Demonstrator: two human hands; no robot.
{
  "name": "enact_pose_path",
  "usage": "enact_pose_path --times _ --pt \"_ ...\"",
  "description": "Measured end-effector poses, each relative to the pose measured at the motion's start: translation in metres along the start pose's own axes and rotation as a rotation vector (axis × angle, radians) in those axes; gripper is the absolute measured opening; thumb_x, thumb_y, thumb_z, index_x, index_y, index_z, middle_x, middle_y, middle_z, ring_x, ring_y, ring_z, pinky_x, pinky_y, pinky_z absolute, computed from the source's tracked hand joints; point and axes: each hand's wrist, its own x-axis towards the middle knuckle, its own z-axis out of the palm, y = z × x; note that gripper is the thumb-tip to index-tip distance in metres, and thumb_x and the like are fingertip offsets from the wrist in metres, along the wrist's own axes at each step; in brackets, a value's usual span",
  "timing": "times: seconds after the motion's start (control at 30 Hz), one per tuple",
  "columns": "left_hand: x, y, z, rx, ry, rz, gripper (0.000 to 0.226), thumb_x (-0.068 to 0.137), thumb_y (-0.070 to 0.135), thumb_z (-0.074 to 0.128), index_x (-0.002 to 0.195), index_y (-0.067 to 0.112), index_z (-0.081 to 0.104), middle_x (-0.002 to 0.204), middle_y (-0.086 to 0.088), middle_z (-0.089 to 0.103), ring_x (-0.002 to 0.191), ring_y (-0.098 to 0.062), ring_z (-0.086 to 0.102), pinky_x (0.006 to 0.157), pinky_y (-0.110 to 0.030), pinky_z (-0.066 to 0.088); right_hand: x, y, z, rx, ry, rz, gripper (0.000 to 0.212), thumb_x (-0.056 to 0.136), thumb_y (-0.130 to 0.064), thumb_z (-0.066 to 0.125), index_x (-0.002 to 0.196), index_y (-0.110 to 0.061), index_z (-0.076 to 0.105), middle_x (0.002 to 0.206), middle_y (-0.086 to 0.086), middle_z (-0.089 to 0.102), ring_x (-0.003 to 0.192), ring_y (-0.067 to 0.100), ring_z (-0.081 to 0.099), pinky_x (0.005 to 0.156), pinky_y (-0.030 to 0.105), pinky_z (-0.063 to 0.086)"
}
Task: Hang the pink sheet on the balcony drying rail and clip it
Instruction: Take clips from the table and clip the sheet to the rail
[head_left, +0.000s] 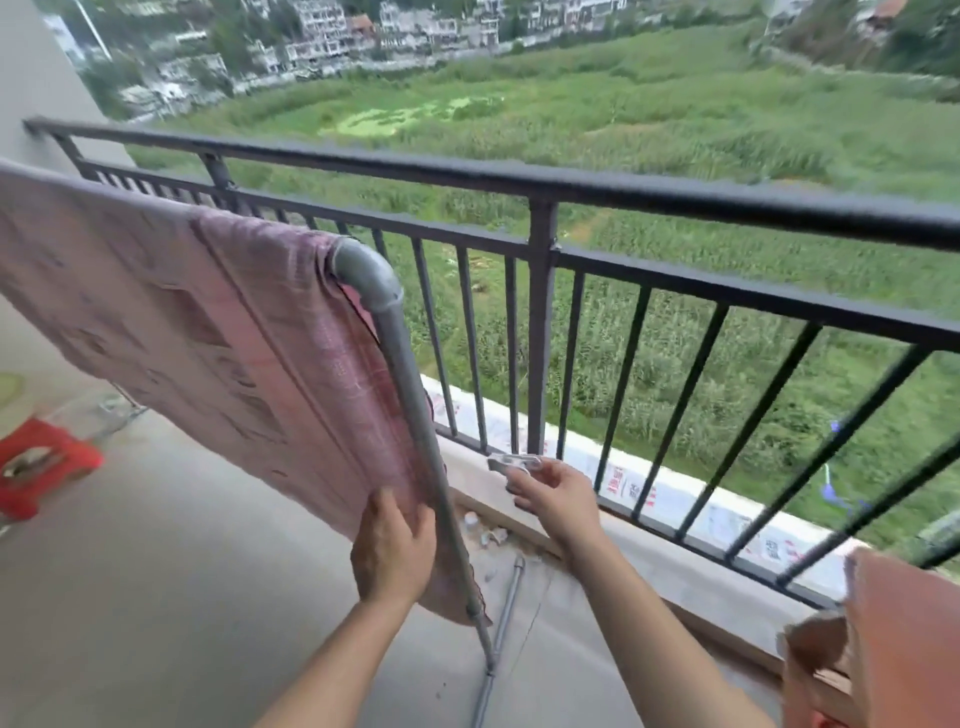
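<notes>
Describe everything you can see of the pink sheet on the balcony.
The pink sheet is thin, faded fabric with a pale blocky print. It hangs draped over the grey drying rail, bunched at its bend, right edge running down beside the upright pipe. The left hand grips that edge low down. No clip shows on it; the right hand holds a white clip apart.

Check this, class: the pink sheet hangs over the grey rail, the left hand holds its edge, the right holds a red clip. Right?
No: the head view shows the clip in the right hand is white, not red. The rest stands.
</notes>
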Motion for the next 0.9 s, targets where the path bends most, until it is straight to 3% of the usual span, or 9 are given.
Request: enact_pose_path --times 0.13,0.2,0.33,0.47,0.6,0.7,0.77,0.83,0.9 --pt "0.019 -0.003 -0.004 -0.074 0.093 -0.119 0.041 0.079 0.036 0.076 0.103 0.015 0.051 0.106 -0.009 0.056 0.095 -0.036 0.060 0.073 -0.040 0.050 0.017 -0.013 0.026 0.008 -0.088 -0.008 0.025 0.086 -0.031 0.077 0.094 -0.012 0.065 0.087 0.007 0.070 0.072 0.010 0.072 0.063 0.024 0.058" --pt "0.024 -0.001 -0.003 -0.082 0.114 -0.153 0.043 0.077 0.044 0.076 0.100 0.017 0.051 0.105 -0.005 0.055 0.093 -0.032 0.060 0.072 -0.038 0.049 0.024 -0.017 0.035 -0.038 -0.119 -0.002 0.029 0.088 -0.041 0.073 0.100 -0.015 0.065 0.090 0.007 0.071 0.068 0.007 0.069 0.063 0.027 0.056" --pt "0.026 0.003 0.001 -0.099 0.133 -0.163 0.031 0.082 0.044 0.070 0.096 0.018 0.058 0.101 -0.001 0.058 0.086 -0.025 0.060 0.068 -0.033 0.046 0.039 -0.023 0.050 -0.016 -0.226 0.016 0.033 0.095 -0.046 0.062 0.115 -0.021 0.059 0.101 0.002 0.072 0.069 0.009 0.071 0.067 0.027 0.053" --pt "0.020 -0.004 0.005 -0.131 0.180 -0.181 0.018 0.094 0.028 0.060 0.089 0.011 0.064 0.091 -0.009 0.068 0.084 -0.034 0.063 0.066 -0.031 0.040 0.052 -0.023 0.065 0.064 -0.363 0.102 0.040 0.100 -0.047 0.052 0.127 -0.018 0.047 0.121 0.006 0.065 0.086 0.021 0.075 0.073 0.031 0.058" --pt "0.003 -0.003 -0.004 -0.150 0.280 -0.269 0.012 0.098 0.018 0.050 0.103 0.011 0.058 0.094 -0.010 0.070 0.087 -0.037 0.061 0.066 -0.037 0.040 0.058 -0.012 0.074 0.045 -0.445 0.128 0.036 0.100 -0.046 0.053 0.120 -0.016 0.048 0.123 0.022 0.064 0.102 0.035 0.070 0.088 0.041 0.058" --pt "-0.006 0.003 -0.009 -0.207 0.313 -0.329 0.011 0.096 0.015 0.042 0.104 0.010 0.049 0.100 -0.015 0.066 0.090 -0.040 0.058 0.067 -0.038 0.037 0.055 -0.003 0.068 0.018 -0.338 0.040 0.024 0.098 -0.045 0.056 0.107 -0.024 0.050 0.108 0.017 0.071 0.093 0.028 0.074 0.084 0.038 0.060" --pt "-0.009 0.005 -0.011 -0.232 0.342 -0.319 0.016 0.090 0.027 0.037 0.097 0.014 0.042 0.098 -0.018 0.063 0.091 -0.039 0.056 0.068 -0.036 0.033 0.052 0.003 0.060 -0.011 -0.225 -0.032 0.029 0.097 -0.049 0.055 0.109 -0.022 0.050 0.101 0.013 0.074 0.084 0.020 0.076 0.082 0.040 0.060" --pt "-0.011 0.008 -0.014 -0.224 0.335 -0.306 0.035 0.087 0.050 0.038 0.099 0.017 0.037 0.095 -0.013 0.061 0.087 -0.034 0.056 0.069 -0.035 0.036 0.048 0.007 0.051 0.019 -0.187 -0.059 0.035 0.097 -0.050 0.055 0.111 -0.018 0.049 0.099 0.013 0.074 0.084 0.019 0.076 0.083 0.042 0.060" --pt "-0.011 0.012 -0.018 -0.148 0.312 -0.329 0.059 0.079 0.066 0.057 0.104 0.015 0.037 0.092 -0.004 0.061 0.079 -0.027 0.055 0.069 -0.035 0.043 0.044 0.012 0.043 0.029 -0.184 -0.063 0.038 0.093 -0.058 0.055 0.107 -0.023 0.050 0.098 0.010 0.074 0.087 0.020 0.075 0.086 0.047 0.059"
